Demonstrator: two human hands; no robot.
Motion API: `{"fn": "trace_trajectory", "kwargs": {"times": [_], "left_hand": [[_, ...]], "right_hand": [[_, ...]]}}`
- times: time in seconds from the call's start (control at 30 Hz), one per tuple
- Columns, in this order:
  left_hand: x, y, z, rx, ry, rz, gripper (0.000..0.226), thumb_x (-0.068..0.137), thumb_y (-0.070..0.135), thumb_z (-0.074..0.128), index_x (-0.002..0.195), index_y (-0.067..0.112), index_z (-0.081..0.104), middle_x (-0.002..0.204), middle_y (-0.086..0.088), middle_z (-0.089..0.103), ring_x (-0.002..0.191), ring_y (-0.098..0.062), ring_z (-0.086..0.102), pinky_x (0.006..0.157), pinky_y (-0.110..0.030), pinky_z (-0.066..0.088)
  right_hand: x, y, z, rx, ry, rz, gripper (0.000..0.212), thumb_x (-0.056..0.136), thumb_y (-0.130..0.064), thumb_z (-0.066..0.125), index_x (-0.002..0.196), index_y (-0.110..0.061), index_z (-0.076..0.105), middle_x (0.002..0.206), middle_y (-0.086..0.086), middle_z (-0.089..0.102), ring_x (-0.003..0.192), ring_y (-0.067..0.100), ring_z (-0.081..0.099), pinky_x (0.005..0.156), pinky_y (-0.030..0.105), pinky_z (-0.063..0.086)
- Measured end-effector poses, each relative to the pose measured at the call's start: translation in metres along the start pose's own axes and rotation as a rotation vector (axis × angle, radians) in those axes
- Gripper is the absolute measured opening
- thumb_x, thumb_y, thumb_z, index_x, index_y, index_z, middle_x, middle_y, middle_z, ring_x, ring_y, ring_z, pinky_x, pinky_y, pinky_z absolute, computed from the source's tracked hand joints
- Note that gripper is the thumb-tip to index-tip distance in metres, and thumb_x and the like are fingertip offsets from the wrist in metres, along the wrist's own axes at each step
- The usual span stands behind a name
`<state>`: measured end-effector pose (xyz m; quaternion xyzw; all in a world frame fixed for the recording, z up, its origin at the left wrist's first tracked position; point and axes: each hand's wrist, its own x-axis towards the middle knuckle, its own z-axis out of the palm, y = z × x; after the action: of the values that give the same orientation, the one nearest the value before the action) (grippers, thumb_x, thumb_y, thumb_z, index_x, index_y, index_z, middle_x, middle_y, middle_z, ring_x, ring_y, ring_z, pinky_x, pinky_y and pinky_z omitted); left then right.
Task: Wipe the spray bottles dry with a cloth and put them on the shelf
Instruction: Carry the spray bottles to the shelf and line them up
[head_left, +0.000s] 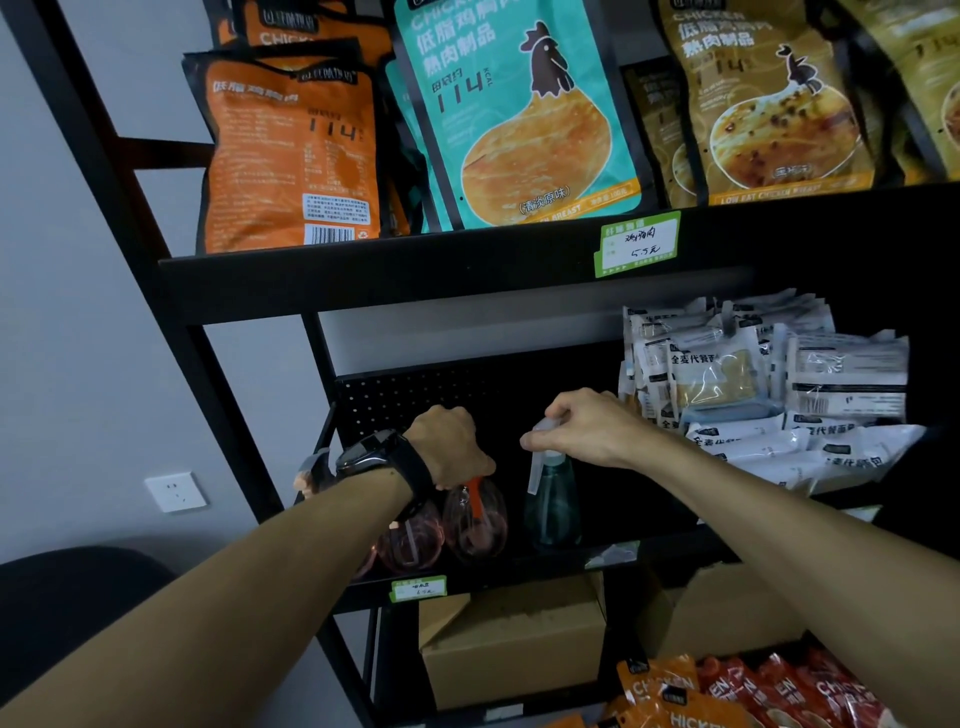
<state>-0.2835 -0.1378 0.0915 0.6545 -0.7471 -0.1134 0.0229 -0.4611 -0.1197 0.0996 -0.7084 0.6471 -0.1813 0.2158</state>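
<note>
As both arms reach into the middle tier of a black shelf (467, 574), a person's left hand (449, 447) curls down over the head of a pink spray bottle (475, 519) while the right hand (587, 426) pinches the pale trigger head of a green spray bottle (553, 501). Both bottles stand upright, long axes vertical, directly beneath the hands holding them, the green one just to the right of the pink. Another pink bottle (410, 538) stands to the left, partly hidden by the wrist. White packets (769, 379) fill the tier's right side. No cloth is in view. Letting go appears to be all that remains for these two.
</note>
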Motion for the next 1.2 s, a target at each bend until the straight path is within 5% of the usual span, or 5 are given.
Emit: {"fn": "trace_trajectory", "kwargs": {"times": [0.27, 0.4, 0.7, 0.9, 1.2], "left_hand": [[-0.008, -0.008, -0.009, -0.075, 0.089, -0.009, 0.065, 0.096, 0.057, 0.046, 0.146, 0.015, 0.046, 0.123, -0.017, 0.067, 0.103, -0.027, 0.069, 0.090, -0.031, 0.055], [-0.012, -0.031, -0.031, -0.104, 0.248, -0.018, 0.045, 0.102, 0.044, 0.040, 0.110, 0.010, 0.068, 0.115, -0.020, 0.068, 0.107, -0.036, 0.063, 0.091, -0.037, 0.052], [-0.030, -0.069, -0.041, 0.060, 0.019, -0.129, 0.037, 0.098, 0.039, 0.050, 0.109, 0.012, 0.073, 0.113, -0.009, 0.070, 0.104, -0.027, 0.064, 0.093, -0.037, 0.054], [-0.029, -0.068, -0.034, -0.002, -0.105, -0.134, 0.027, 0.099, 0.026, 0.054, 0.108, 0.008, 0.073, 0.083, -0.002, 0.068, 0.064, -0.013, 0.062, 0.048, -0.010, 0.044], [-0.017, -0.075, -0.030, -0.085, -0.061, -0.144, 0.026, 0.096, 0.017, 0.061, 0.072, 0.023, 0.053, 0.067, 0.006, 0.056, 0.051, -0.003, 0.055, 0.044, -0.011, 0.046]], "right_hand": [[0.004, 0.005, 0.005, 0.144, 0.007, 0.008, 0.067, 0.084, -0.063, 0.058, 0.136, -0.021, 0.050, 0.136, 0.004, 0.054, 0.122, 0.020, 0.051, 0.095, 0.031, 0.041], [0.009, 0.004, 0.007, 0.218, 0.113, 0.087, 0.069, 0.091, -0.055, 0.052, 0.146, -0.016, 0.037, 0.145, 0.009, 0.044, 0.129, 0.026, 0.046, 0.097, 0.032, 0.039], [0.029, 0.001, 0.020, 0.394, -0.034, 0.255, 0.026, 0.088, -0.032, 0.062, 0.099, -0.009, 0.064, 0.101, 0.008, 0.064, 0.092, 0.021, 0.063, 0.080, 0.035, 0.058], [0.033, -0.001, 0.021, 0.444, -0.056, 0.253, 0.018, 0.088, -0.022, 0.062, 0.097, -0.006, 0.062, 0.094, 0.010, 0.064, 0.087, 0.023, 0.067, 0.077, 0.035, 0.060], [0.042, 0.000, 0.021, 0.518, -0.103, 0.209, 0.014, 0.081, -0.009, 0.062, 0.086, 0.003, 0.064, 0.090, 0.017, 0.068, 0.085, 0.026, 0.071, 0.076, 0.040, 0.060]]}}
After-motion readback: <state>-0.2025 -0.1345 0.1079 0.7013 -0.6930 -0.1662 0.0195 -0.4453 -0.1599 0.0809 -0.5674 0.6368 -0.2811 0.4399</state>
